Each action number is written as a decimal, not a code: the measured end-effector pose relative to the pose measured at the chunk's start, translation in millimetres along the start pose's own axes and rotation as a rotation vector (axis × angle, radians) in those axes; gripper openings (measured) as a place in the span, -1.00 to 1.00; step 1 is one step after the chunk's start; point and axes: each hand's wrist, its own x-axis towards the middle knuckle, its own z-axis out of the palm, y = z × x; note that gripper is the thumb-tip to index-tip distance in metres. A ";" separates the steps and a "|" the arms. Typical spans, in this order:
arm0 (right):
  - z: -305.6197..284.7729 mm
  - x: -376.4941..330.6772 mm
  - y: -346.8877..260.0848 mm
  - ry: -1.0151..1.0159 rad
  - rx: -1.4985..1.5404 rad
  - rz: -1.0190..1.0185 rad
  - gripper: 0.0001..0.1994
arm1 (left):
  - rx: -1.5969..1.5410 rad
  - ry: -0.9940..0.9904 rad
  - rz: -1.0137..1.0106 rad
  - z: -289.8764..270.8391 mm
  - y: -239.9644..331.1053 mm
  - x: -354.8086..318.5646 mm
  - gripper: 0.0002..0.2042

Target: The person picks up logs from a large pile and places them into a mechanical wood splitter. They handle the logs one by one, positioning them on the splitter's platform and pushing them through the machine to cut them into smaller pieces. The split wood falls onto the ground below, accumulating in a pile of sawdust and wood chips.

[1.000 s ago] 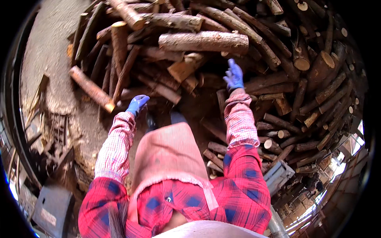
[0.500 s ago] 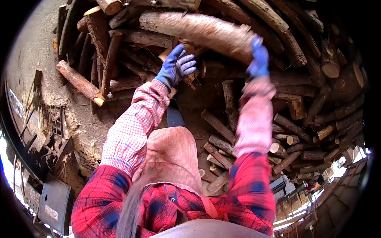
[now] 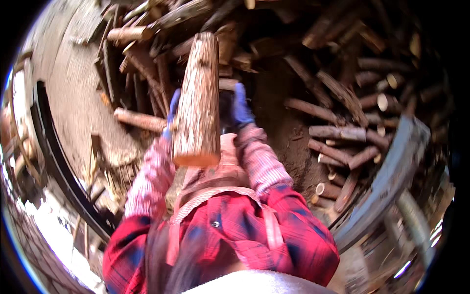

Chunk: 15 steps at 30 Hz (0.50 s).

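A thick log (image 3: 198, 93) with rough bark and a pale cut end stands lengthwise before me, raised in front of my apron. My left hand (image 3: 172, 113), in a blue glove, grips its left side; part of that hand is hidden behind the log. On the other side my right hand (image 3: 241, 109), also blue-gloved, is a little apart from the bark. Its fingers point up and away, blurred by motion, and nothing shows in them. A short wood piece (image 3: 227, 84) lies by its fingertips.
Stacked logs (image 3: 142, 63) fill the far left. More cut logs (image 3: 338, 132) lie heaped on the right. A curved dark metal edge (image 3: 63, 161) runs along the left, and a blue-grey beam (image 3: 387, 181) slants at the near right. Bare earth floor (image 3: 281, 127) shows between.
The log has swung from crosswise, in my right hand, to lengthwise nearer me at my left hand. The right hand has come off it and moved inward. My view has turned too.
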 end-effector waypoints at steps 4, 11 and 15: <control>-4.2 -72.3 22.5 -0.334 0.203 -0.240 -0.47 | 0.157 -0.150 -0.052 62.2 -32.5 -98.3 -0.39; 22.5 -320.5 -111.0 -0.819 0.414 -0.871 -0.44 | 0.455 -0.896 -0.219 283.2 -12.0 -96.0 -0.36; -83.8 -478.3 -156.1 -0.243 0.219 -1.897 -0.52 | 0.969 -0.975 -0.130 396.3 -86.0 -161.9 -0.25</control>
